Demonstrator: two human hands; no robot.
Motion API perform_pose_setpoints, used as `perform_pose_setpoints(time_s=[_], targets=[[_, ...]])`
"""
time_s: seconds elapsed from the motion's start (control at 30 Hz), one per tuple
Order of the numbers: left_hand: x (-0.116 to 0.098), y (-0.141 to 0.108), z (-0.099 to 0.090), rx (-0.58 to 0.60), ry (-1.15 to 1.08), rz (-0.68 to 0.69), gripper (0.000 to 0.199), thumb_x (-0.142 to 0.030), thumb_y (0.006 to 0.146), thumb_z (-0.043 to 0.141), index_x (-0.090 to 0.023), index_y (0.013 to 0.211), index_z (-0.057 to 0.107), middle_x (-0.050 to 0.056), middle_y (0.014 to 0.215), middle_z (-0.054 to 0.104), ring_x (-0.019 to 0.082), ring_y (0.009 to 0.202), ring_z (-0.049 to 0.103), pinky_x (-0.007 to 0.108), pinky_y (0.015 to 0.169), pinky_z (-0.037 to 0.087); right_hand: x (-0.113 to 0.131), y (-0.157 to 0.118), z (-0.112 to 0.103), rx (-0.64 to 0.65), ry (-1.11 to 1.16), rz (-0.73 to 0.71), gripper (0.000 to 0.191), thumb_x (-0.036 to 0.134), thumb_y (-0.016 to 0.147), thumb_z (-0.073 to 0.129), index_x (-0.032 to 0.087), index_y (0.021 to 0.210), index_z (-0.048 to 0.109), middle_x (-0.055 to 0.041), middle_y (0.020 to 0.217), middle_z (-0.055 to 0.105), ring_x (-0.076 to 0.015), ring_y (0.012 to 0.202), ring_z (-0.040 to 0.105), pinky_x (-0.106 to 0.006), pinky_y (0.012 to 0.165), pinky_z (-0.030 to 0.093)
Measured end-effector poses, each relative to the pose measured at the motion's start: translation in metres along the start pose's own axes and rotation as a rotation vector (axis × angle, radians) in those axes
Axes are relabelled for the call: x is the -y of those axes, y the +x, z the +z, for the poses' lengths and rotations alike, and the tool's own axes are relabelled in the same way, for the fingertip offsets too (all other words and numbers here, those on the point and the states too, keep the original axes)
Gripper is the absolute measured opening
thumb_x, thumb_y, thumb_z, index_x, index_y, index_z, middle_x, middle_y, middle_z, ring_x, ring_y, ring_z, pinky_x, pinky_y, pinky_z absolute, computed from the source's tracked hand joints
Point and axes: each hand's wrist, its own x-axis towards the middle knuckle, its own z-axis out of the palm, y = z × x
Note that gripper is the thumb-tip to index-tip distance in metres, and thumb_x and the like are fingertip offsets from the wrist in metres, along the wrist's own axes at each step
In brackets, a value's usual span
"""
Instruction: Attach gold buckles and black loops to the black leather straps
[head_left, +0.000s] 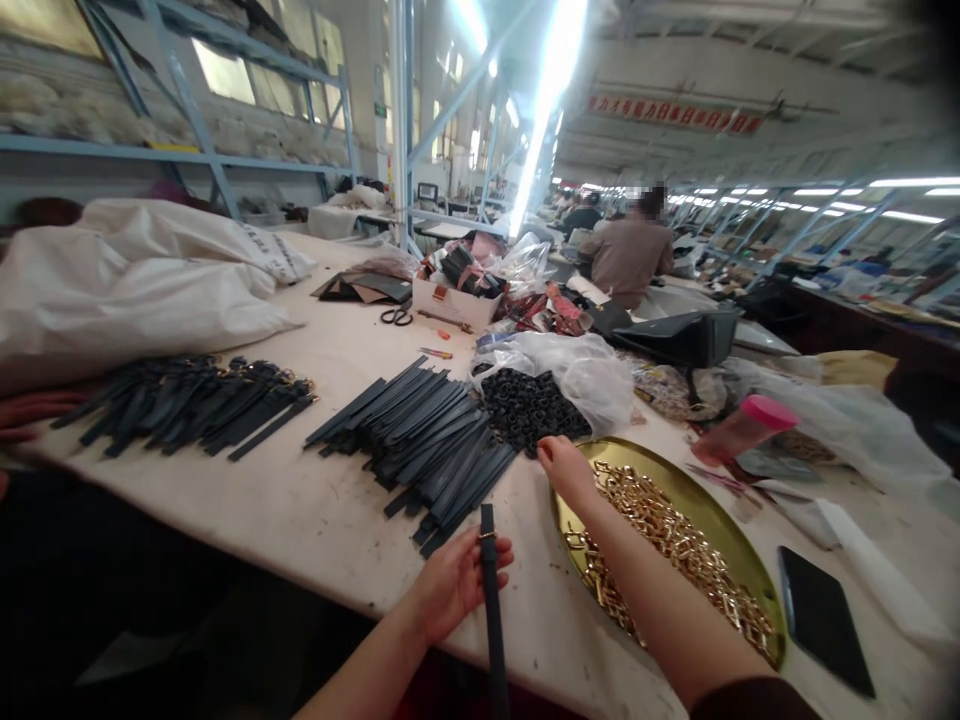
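My left hand (459,585) is closed round a dark strap (492,610) near the table's front edge. A small gold buckle (487,536) sits on the strap near its upper end. My right hand (568,470) is at the near edge of a pile of small black strap loops (529,405), its fingers curled together; whatever they hold is hidden. Below my right forearm lies a round gold tray (750,560) with many gold buckles (675,530) in it. A stack of plain dark straps (420,430) lies left of the loops.
Straps fitted with gold hardware (187,400) lie at the left, before a big white sack (135,270). Black scissors (397,316) and a white box (454,303) stand farther back. A phone (825,620) and a pink-lidded jar (742,430) are at the right. A person (630,250) sits beyond.
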Motion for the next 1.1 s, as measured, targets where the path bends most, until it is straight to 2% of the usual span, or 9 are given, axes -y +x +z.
perform_pose_setpoints(time_s=[0.17,0.33,0.47,0.57,0.67,0.73,0.83,0.93,1.1], targets=[[-0.004,0.001,0.0,0.019,-0.036,-0.043,0.027,-0.035,0.083,0.05,-0.01,0.094,0.057,0.013,0.103,0.061,0.022,0.095,0.059,0.031,0.076,0.049,-0.004,0.02,0.015,0.049,0.056,0.088,0.002,0.018,0.072,0.057,0.018,0.072,0.059,-0.0061,0.084,0.053,-0.0181,0.075,0.052,-0.028,0.065,0.034],[-0.002,0.001,-0.001,0.041,-0.011,-0.026,0.026,-0.033,0.082,0.052,-0.012,0.097,0.054,0.011,0.096,0.062,0.02,0.087,0.061,0.031,0.075,0.048,0.006,0.016,0.007,0.0,0.26,0.098,0.005,0.017,0.07,0.056,0.017,0.065,0.055,-0.0065,0.082,0.054,-0.0193,0.082,0.051,-0.03,0.074,0.035],[-0.005,-0.01,0.006,-0.001,0.151,0.045,0.023,-0.034,0.079,0.055,-0.014,0.09,0.052,0.001,0.069,0.059,0.01,0.059,0.057,0.022,0.059,0.044,0.031,-0.019,-0.007,-0.018,0.494,0.132,0.02,0.035,0.075,0.053,0.015,0.08,0.056,-0.0049,0.073,0.058,-0.0174,0.069,0.053,-0.031,0.064,0.042],[-0.011,-0.024,0.018,-0.009,0.421,0.143,0.024,-0.038,0.079,0.054,-0.014,0.081,0.051,-0.003,0.056,0.052,0.007,0.046,0.047,0.017,0.044,0.033,0.052,-0.065,-0.014,0.078,0.779,0.202,0.034,0.042,0.078,0.05,0.016,0.099,0.054,-0.0064,0.081,0.063,-0.0147,0.064,0.056,-0.029,0.059,0.046],[-0.013,-0.035,0.03,-0.011,0.723,0.303,0.024,-0.038,0.079,0.049,-0.016,0.071,0.048,-0.004,0.048,0.049,0.008,0.042,0.042,0.018,0.043,0.03,0.069,-0.11,-0.022,0.268,1.389,0.476,0.034,0.038,0.068,0.066,0.02,0.095,0.057,-0.0039,0.085,0.063,-0.012,0.064,0.057,-0.028,0.064,0.048],[-0.011,-0.04,0.036,-0.051,0.912,0.421,0.024,-0.037,0.08,0.047,-0.017,0.067,0.047,-0.004,0.047,0.048,0.009,0.044,0.043,0.02,0.045,0.033,0.078,-0.13,-0.027,0.313,1.613,0.606,0.03,0.031,0.061,0.073,0.021,0.084,0.057,0.0004,0.076,0.061,-0.0101,0.062,0.056,-0.026,0.064,0.048],[-0.005,-0.047,0.041,-0.083,1.097,0.519,0.023,-0.035,0.082,0.043,-0.018,0.067,0.048,-0.004,0.05,0.047,0.01,0.048,0.045,0.021,0.051,0.035,0.084,-0.146,-0.033,0.346,1.704,0.634,0.028,0.025,0.058,0.076,0.02,0.073,0.053,0.0044,0.065,0.056,-0.0076,0.057,0.053,-0.022,0.061,0.046],[-0.002,-0.053,0.044,-0.1,1.219,0.57,0.024,-0.035,0.083,0.041,-0.019,0.067,0.05,-0.003,0.053,0.048,0.012,0.053,0.046,0.022,0.053,0.033,0.083,-0.153,-0.034,0.367,1.673,0.621,0.03,0.028,0.058,0.076,0.018,0.069,0.05,0.0051,0.059,0.053,-0.007,0.053,0.05,-0.021,0.058,0.045],[0.002,-0.058,0.04,-0.13,1.361,0.631,0.022,-0.033,0.081,0.043,-0.021,0.065,0.051,-0.001,0.059,0.051,0.014,0.058,0.045,0.024,0.056,0.027,0.081,-0.161,-0.025,0.386,1.684,0.682,0.031,0.036,0.06,0.074,0.018,0.069,0.051,0.0045,0.063,0.054,-0.0061,0.054,0.051,-0.019,0.056,0.043]])
